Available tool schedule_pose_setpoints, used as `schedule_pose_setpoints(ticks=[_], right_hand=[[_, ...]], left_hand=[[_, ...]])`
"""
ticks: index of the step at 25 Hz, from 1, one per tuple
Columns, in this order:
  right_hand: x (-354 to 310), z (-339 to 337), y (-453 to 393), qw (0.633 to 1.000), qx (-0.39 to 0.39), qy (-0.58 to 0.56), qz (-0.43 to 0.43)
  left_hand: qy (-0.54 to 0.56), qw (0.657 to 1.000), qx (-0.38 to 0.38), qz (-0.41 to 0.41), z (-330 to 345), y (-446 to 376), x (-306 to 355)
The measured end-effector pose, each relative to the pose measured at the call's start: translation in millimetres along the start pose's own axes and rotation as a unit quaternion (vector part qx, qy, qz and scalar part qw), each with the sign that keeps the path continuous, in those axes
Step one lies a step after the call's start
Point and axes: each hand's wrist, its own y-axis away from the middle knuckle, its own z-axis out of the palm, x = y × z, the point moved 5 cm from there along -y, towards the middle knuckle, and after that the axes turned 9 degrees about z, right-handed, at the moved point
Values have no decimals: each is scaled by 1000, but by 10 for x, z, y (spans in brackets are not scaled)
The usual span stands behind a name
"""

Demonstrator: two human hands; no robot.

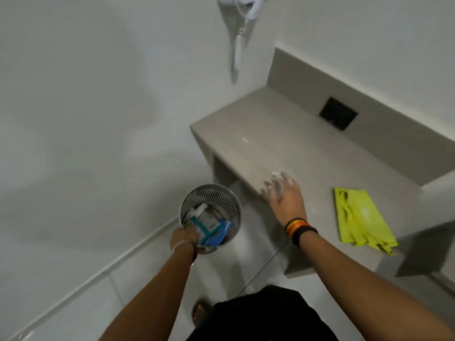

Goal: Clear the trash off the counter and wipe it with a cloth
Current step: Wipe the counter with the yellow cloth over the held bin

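Grey counter (290, 134) carries pale crumbs and a yellow cloth (362, 220) at its near end. Left hand (183, 238) grips the mesh bin (210, 220) rim, trash inside. Right hand (285, 193) lies spread at the counter edge.

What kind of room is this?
Probably a hotel bathroom. A wall-mounted hair dryer with a coiled cord hangs above a grey stone counter, the walls and floor are tiled, and a small mesh trash bin sits below.
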Motion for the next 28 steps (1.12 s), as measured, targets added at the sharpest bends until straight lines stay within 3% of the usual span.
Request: schedule_pose_setpoints(ticks=[4,10,13,15,20,24,28], right_hand=[[1098,-776,-149,986,67,143,56],[2275,-950,-157,947,-85,283,124],[2492,-867,-140,957,-56,269,92],[2503,-814,-151,963,0,243,120],[2143,-511,-33,943,91,149,283],[1412,54,-85,928,82,66,357],[486,633,-537,936,83,10,343]], left_hand=[[24,997,-70,-37,431,153,-18],[5,992,-76,-104,1039,485,-145],[18,991,-71,-116,1255,643,-202],[23,991,-72,-110,1299,723,-215],[18,990,-68,-120,1246,611,-148],[10,992,-78,-100,1147,213,104],[-13,993,-94,-70,828,-367,406]])
